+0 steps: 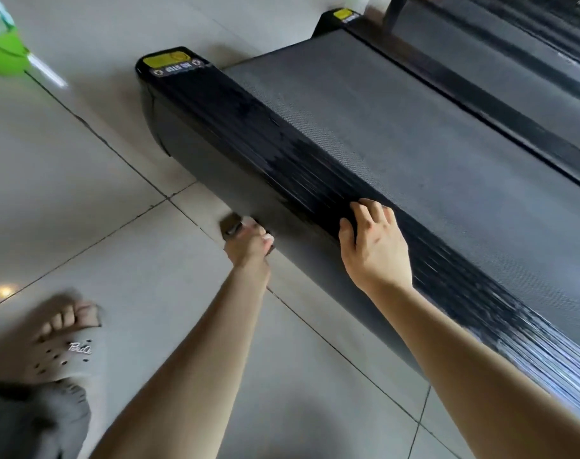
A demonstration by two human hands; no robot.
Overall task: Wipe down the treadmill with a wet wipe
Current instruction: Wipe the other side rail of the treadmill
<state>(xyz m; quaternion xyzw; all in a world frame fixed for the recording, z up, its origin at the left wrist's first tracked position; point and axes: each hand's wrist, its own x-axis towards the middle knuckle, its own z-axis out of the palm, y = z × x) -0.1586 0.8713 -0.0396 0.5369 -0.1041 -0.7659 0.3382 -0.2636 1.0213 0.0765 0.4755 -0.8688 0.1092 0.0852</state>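
Black treadmill (pixel 282 154) (one): two hands, left (pixel 249 246) gripping wipe (pixel 231 225), right (pixel 374 246) resting.

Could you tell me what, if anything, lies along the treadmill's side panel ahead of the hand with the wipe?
Nothing visible does. The left hand holds the wipe against the side panel, which runs bare to the end cap.

Pale tiled floor (pixel 83 193), black treadmill (pixel 348 127) standing on it, sandalled foot (pixel 67 339), green object (pixel 4 54) at far corner
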